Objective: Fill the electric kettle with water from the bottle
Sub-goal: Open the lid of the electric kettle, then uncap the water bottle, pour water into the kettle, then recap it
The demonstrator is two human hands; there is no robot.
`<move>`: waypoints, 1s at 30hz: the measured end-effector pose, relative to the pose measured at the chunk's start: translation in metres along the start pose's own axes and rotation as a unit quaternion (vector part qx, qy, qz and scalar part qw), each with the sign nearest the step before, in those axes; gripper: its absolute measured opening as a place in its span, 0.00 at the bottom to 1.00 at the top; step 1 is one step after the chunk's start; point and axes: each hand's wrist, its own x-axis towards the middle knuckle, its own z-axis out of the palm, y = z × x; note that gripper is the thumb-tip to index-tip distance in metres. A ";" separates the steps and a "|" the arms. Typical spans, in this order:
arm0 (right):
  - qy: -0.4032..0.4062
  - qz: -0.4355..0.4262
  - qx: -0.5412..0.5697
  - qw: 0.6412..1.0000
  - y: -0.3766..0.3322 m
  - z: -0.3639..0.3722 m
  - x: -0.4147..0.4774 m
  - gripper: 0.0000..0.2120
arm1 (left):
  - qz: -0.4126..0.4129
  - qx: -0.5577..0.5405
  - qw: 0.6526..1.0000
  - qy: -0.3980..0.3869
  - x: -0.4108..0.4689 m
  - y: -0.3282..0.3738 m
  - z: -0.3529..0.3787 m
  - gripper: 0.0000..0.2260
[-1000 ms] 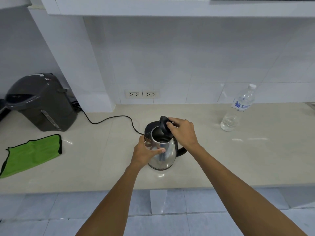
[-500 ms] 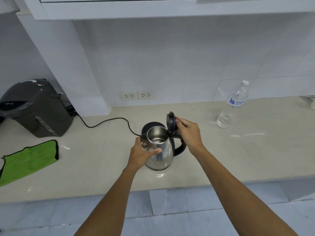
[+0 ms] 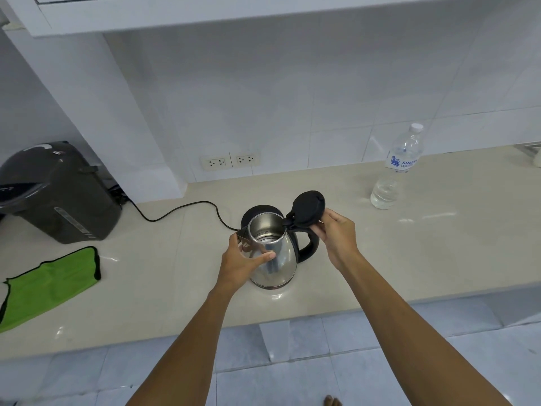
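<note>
A steel electric kettle (image 3: 278, 265) with a black handle stands near the front of the beige counter (image 3: 424, 253). Its black lid (image 3: 308, 208) is swung fully back on the hinge and the inside looks dry. My left hand (image 3: 243, 260) wraps the kettle's body just below the spout. My right hand (image 3: 336, 232) holds the back edge of the lid with its fingertips. A clear plastic water bottle (image 3: 395, 171) with a white cap stands upright at the back right, partly filled, well apart from both hands.
The kettle's black base (image 3: 260, 210) sits just behind it, with a cord (image 3: 175, 213) running left. A dark hot-water dispenser (image 3: 55, 191) stands at the far left and a green cloth (image 3: 49, 285) lies in front of it. Wall sockets (image 3: 229, 161) are behind.
My right hand has swung the lid from half raised to fully open and tipped back. My left hand has kept its hold on the kettle's body.
</note>
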 end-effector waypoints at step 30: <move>-0.044 -0.206 -0.768 0.605 -0.096 -0.068 -0.017 0.36 | 0.194 0.415 0.889 0.004 -0.012 0.137 -0.003 0.48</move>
